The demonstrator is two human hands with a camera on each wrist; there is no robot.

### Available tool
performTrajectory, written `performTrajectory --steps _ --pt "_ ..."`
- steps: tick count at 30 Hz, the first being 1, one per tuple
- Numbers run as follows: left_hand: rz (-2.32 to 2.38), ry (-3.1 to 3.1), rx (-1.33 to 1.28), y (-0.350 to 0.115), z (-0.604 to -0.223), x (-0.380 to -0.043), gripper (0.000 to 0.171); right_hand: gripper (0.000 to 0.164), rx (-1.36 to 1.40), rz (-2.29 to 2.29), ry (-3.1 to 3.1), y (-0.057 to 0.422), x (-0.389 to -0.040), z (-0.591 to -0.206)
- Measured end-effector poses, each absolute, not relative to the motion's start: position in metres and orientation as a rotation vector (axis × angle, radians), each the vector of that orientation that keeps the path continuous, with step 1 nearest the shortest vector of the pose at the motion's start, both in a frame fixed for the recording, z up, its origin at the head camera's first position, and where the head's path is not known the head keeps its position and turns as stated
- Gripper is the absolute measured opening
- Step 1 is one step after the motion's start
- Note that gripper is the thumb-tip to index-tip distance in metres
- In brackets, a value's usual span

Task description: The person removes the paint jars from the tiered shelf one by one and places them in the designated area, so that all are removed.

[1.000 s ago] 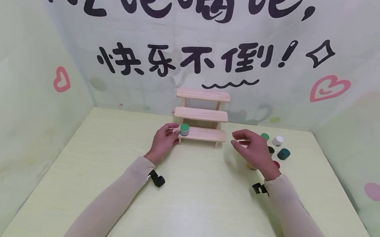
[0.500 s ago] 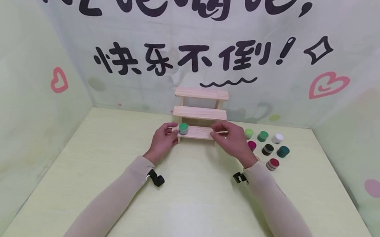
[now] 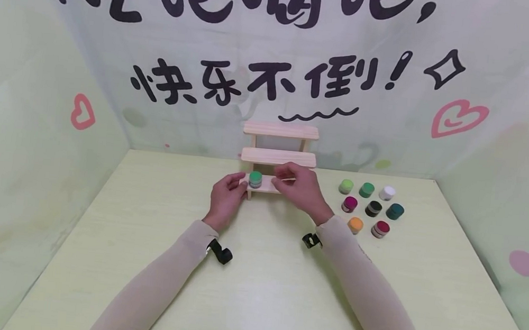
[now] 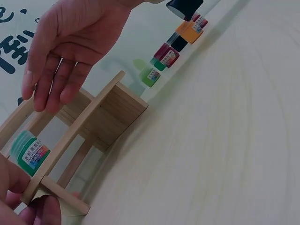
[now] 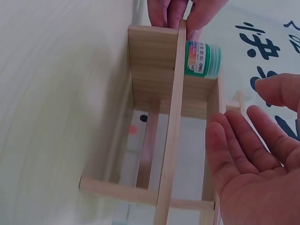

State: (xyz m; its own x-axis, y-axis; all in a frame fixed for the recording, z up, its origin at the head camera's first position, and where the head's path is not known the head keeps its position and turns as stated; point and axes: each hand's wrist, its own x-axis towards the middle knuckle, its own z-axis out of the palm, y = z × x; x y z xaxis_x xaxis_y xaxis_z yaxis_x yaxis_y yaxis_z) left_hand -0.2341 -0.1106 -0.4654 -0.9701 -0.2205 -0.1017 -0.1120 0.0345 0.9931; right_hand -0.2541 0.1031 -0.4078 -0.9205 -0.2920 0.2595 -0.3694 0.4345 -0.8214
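A three-step wooden display stand (image 3: 278, 157) stands against the back wall. On the left end of its lowest step is a small paint jar (image 3: 255, 179) with a green lid, upright; the left wrist view shows its printed label. My left hand (image 3: 226, 199) grips that end of the step beside the jar, with fingers both above and below the board in the right wrist view. My right hand (image 3: 302, 189) hovers over the right part of the same step, fingers loosely bent and parted from the thumb. Nothing is in its palm (image 5: 262, 183).
Several paint jars stand in a loose group on the table right of the stand, among them a light green jar (image 3: 346, 186), a white jar (image 3: 388, 193), an orange jar (image 3: 355, 225) and a dark red jar (image 3: 380, 229). Fabric walls (image 3: 504, 209) enclose the table's back and sides.
My right hand has moved left, from beside the group of jars to over the lowest step, uncovering those jars. The left hand and the green-lidded jar have stayed in place.
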Motion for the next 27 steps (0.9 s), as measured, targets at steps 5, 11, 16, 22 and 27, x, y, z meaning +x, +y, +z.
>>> performTrajectory --steps 5,11,16,22,27 --pt "-2.078 -2.165 0.383 -0.109 -0.466 -0.232 0.031 0.030 0.593 1.514 -2.623 0.092 -0.257 -0.409" --pt "-2.102 -2.138 0.376 -0.110 -0.466 -0.232 0.033 0.031 0.622 1.577 -2.631 0.080 -0.259 -0.413" --pt "-2.103 -2.146 0.376 -0.111 -0.466 -0.231 0.034 0.038 0.658 1.548 -2.674 0.070 -0.262 -0.420" --pt "-2.091 -2.164 0.364 -0.112 -0.465 -0.231 0.035 0.037 0.662 1.466 -2.696 0.062 -0.265 -0.425" --pt "-2.082 -2.176 0.354 -0.114 -0.464 -0.231 0.034 0.035 0.699 1.429 -2.698 0.061 -0.266 -0.426"
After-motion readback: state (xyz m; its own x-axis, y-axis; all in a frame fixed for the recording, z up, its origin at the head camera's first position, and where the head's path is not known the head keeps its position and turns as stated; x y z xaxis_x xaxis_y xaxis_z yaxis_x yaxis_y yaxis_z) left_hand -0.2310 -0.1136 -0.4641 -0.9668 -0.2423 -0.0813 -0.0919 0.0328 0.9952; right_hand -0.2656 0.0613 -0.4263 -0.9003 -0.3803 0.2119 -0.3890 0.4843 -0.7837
